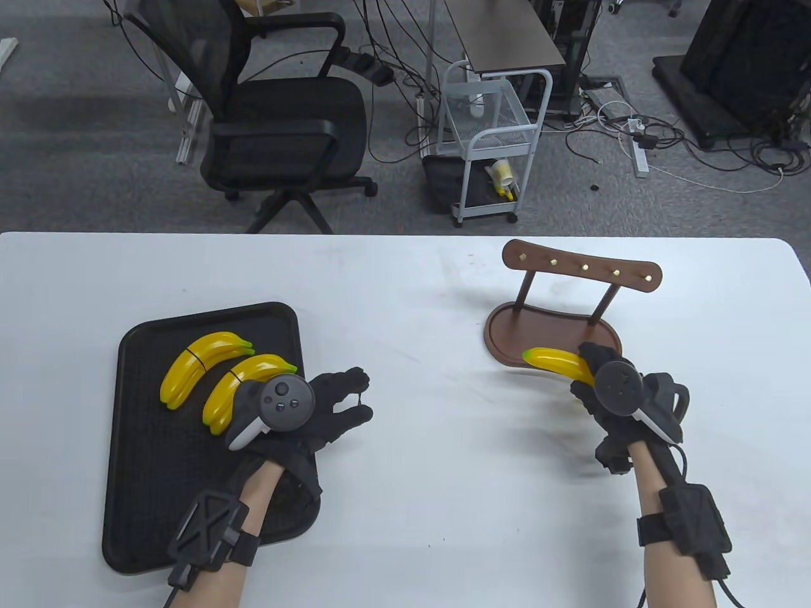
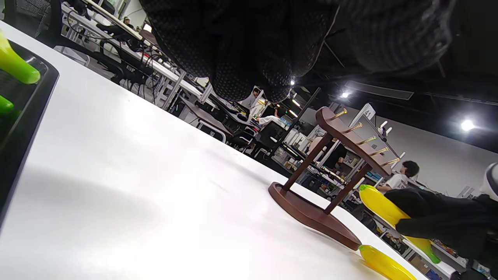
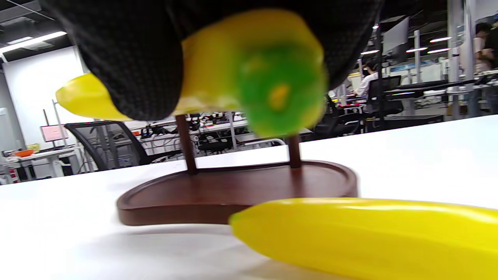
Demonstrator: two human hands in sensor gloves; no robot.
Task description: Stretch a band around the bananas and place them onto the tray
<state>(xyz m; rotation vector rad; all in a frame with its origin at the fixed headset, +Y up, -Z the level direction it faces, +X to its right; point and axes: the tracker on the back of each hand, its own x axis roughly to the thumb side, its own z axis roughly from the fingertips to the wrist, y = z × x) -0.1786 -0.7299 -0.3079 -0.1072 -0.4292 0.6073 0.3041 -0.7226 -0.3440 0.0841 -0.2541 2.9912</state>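
Right hand (image 1: 611, 396) grips 1 banana (image 1: 557, 363); left hand (image 1: 317, 405) loosely open.

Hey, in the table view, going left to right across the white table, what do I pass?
Black plastic tray with two banded yellow banana bunches → left hand → brown wooden hook stand → right hand gripping a yellow banana.

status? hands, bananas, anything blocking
Left hand open over the tray edge, holding nothing. Right hand grips one banana by the wooden stand; another banana lies on the table. Two banded pairs on tray. Path clear.
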